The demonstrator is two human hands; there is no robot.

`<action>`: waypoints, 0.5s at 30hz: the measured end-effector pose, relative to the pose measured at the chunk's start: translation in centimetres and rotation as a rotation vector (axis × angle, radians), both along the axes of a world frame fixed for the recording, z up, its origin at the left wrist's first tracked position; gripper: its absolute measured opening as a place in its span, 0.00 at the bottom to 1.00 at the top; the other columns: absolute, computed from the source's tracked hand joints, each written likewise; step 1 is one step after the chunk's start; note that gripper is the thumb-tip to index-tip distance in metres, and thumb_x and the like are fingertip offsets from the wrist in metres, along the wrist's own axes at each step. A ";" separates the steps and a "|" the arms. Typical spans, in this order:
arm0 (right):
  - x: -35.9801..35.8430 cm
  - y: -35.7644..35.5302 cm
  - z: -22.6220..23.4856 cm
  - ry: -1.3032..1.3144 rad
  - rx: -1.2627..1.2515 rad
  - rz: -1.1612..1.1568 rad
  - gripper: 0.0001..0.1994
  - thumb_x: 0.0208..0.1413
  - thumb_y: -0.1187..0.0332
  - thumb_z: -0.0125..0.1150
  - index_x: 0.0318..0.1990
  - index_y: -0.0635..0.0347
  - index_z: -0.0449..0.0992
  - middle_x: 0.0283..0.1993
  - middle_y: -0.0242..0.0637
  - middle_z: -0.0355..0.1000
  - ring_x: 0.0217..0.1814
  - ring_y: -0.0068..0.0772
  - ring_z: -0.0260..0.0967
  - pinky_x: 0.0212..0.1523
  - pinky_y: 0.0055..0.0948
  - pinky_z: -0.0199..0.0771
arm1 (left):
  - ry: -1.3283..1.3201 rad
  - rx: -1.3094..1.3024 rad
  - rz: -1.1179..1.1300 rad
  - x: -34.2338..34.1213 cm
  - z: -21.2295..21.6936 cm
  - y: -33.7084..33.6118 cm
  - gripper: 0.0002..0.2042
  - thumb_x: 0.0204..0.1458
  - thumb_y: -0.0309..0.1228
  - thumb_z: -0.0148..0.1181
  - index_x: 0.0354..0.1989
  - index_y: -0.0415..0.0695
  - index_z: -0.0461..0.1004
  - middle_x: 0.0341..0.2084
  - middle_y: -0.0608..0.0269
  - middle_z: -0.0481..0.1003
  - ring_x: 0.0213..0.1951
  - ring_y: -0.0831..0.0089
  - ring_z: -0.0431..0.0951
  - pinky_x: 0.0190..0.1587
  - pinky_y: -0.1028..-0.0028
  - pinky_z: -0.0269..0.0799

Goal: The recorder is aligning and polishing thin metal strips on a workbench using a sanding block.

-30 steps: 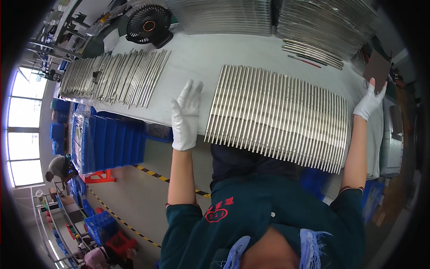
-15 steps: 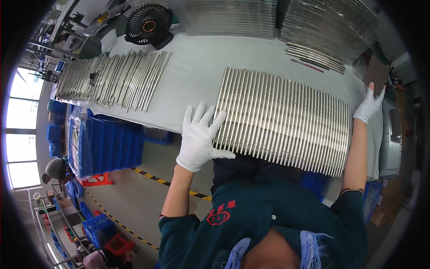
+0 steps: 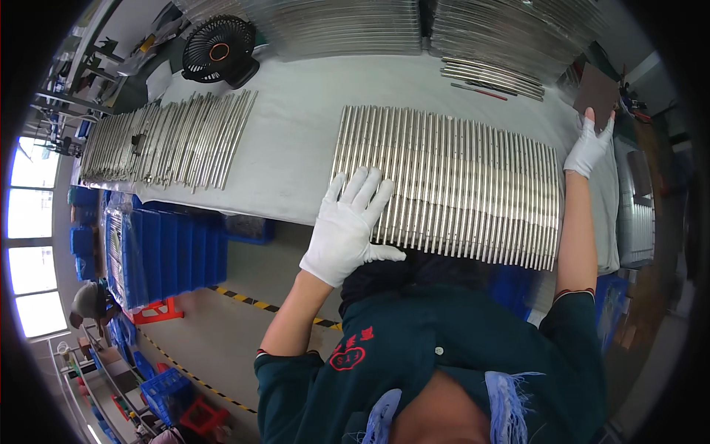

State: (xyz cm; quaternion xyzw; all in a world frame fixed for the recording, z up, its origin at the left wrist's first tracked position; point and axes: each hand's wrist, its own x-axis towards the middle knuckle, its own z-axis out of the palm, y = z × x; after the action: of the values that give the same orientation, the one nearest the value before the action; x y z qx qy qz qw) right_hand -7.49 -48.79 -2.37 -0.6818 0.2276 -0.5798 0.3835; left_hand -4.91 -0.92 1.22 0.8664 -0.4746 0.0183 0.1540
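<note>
A row of slim, shiny metal rods (image 3: pixel 458 177) lies side by side on the pale tabletop, reaching its front edge. My left hand (image 3: pixel 344 233), in a white glove, rests with fingers stretched over the rods at the row's left end; its thumb points right along their near ends. At the far right, my right hand (image 3: pixel 589 150), also gloved in white, pinches the lower edge of a brown rectangular sheet (image 3: pixel 596 90) between thumb and fingers. That hand is just beyond the row's right end. Part of its grip is hidden.
A second batch of rods (image 3: pixel 170 140) lies at the left of the table (image 3: pixel 285 103). Behind stand a black fan (image 3: pixel 220 50) and plastic-wrapped stacks (image 3: pixel 340 28). A few loose rods (image 3: pixel 492 76) lie at the back right. Blue crates (image 3: pixel 174 244) stand below the table's left side.
My left hand has slid right, from the row's left edge to farther over the rods. My right hand still holds the brown sheet. The whole view has shifted slightly.
</note>
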 end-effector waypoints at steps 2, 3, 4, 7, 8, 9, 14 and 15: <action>0.2 -0.6 -0.6 -0.108 0.109 0.131 0.36 0.60 0.63 0.67 0.70 0.67 0.56 0.67 0.44 0.62 0.63 0.34 0.65 0.62 0.29 0.66 | -0.007 -0.007 -0.017 0.1 -0.3 -0.4 0.52 0.34 0.66 0.63 0.64 0.37 0.64 0.63 0.44 0.64 0.66 0.47 0.60 0.69 0.49 0.51; 0.1 -0.5 -0.4 -0.106 0.106 0.122 0.36 0.60 0.63 0.67 0.70 0.67 0.56 0.67 0.44 0.62 0.63 0.34 0.65 0.62 0.29 0.66 | -0.015 -0.012 -0.024 0.2 -0.6 -0.5 0.52 0.34 0.66 0.63 0.64 0.37 0.64 0.63 0.44 0.64 0.66 0.47 0.60 0.69 0.49 0.51; 0.2 0.2 0.0 -0.081 0.096 0.105 0.35 0.60 0.63 0.66 0.70 0.65 0.56 0.66 0.44 0.63 0.63 0.34 0.65 0.62 0.29 0.67 | -0.019 0.001 -0.015 0.1 -0.6 -0.5 0.53 0.34 0.65 0.64 0.65 0.37 0.63 0.63 0.43 0.63 0.66 0.48 0.60 0.69 0.50 0.51; 0.2 0.9 0.3 -0.069 0.112 0.091 0.34 0.61 0.63 0.66 0.70 0.63 0.57 0.65 0.43 0.64 0.62 0.33 0.65 0.62 0.29 0.68 | 0.018 -0.007 -0.020 -0.4 -0.2 -1.3 0.53 0.34 0.65 0.64 0.65 0.38 0.63 0.63 0.43 0.63 0.66 0.48 0.60 0.69 0.50 0.51; 0.2 1.0 0.4 -0.080 0.137 0.111 0.34 0.61 0.64 0.66 0.71 0.63 0.56 0.64 0.43 0.64 0.61 0.33 0.66 0.62 0.29 0.68 | 0.022 -0.011 -0.037 -0.6 0.0 -1.9 0.53 0.34 0.65 0.64 0.65 0.38 0.63 0.63 0.43 0.63 0.66 0.48 0.60 0.69 0.50 0.51; 0.3 0.9 0.4 -0.091 0.163 0.137 0.34 0.61 0.64 0.66 0.71 0.63 0.56 0.64 0.42 0.65 0.61 0.33 0.66 0.61 0.29 0.68 | 0.015 0.023 -0.075 -1.0 0.2 -2.6 0.53 0.36 0.67 0.60 0.65 0.38 0.62 0.62 0.41 0.63 0.66 0.45 0.60 0.69 0.50 0.51; 0.3 -1.0 -1.1 -0.023 0.057 0.092 0.35 0.61 0.65 0.66 0.71 0.63 0.56 0.64 0.42 0.64 0.62 0.32 0.65 0.61 0.29 0.68 | -0.025 0.046 -0.137 -1.2 -0.4 -4.5 0.53 0.38 0.70 0.56 0.66 0.38 0.62 0.62 0.39 0.63 0.65 0.42 0.61 0.68 0.48 0.52; 0.3 -0.7 -0.9 -0.021 0.055 0.082 0.35 0.61 0.65 0.66 0.71 0.63 0.56 0.64 0.42 0.64 0.62 0.32 0.65 0.61 0.29 0.68 | -0.024 0.044 -0.146 -1.2 -0.6 -4.6 0.53 0.38 0.70 0.56 0.66 0.38 0.62 0.62 0.39 0.63 0.65 0.42 0.61 0.68 0.48 0.52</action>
State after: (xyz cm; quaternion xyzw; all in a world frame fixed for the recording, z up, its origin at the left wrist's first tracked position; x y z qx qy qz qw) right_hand -7.15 -49.45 -3.22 -0.6735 0.2113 -0.5642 0.4282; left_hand -6.07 -5.49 0.61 0.8323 -0.5387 0.0069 0.1302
